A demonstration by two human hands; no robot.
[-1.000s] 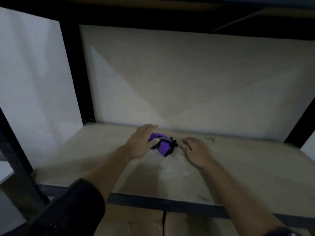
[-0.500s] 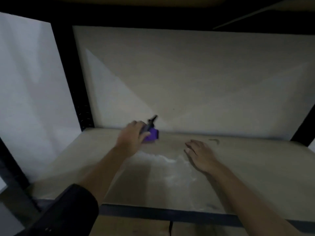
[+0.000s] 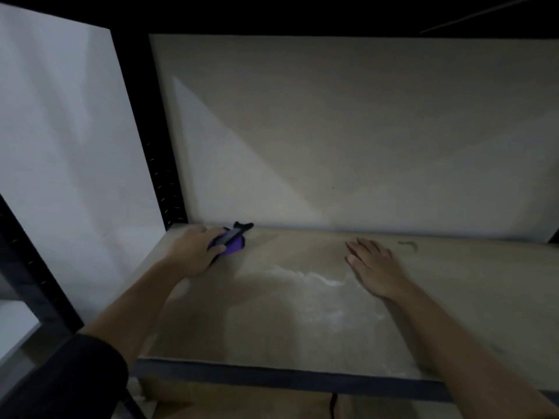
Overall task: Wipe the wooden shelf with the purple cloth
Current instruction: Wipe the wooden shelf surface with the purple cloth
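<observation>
Two hands are down on the wooden shelf (image 3: 272, 334), well apart from each other. The left hand (image 3: 196, 252) has its fingers curled round the purple cloth (image 3: 233, 247), which is bunched up and sits on the board just past the fingertips, close to where the shelf meets the back panel (image 3: 348, 131). A black bit of the cloth (image 3: 242, 228) pokes out beyond the hand toward that panel. Just left of that hand is the black upright post (image 3: 161, 164). The right hand (image 3: 375, 267) lies flat, palm down, fingers straight and a little spread, holding nothing. Between the two hands, nearer the right one, there's a pale streak of white dust (image 3: 311, 278). Past the right hand's fingers is a small dark curved mark (image 3: 409, 245); can't tell what it is. A dark sleeve (image 3: 75, 373) covers the left upper arm.
</observation>
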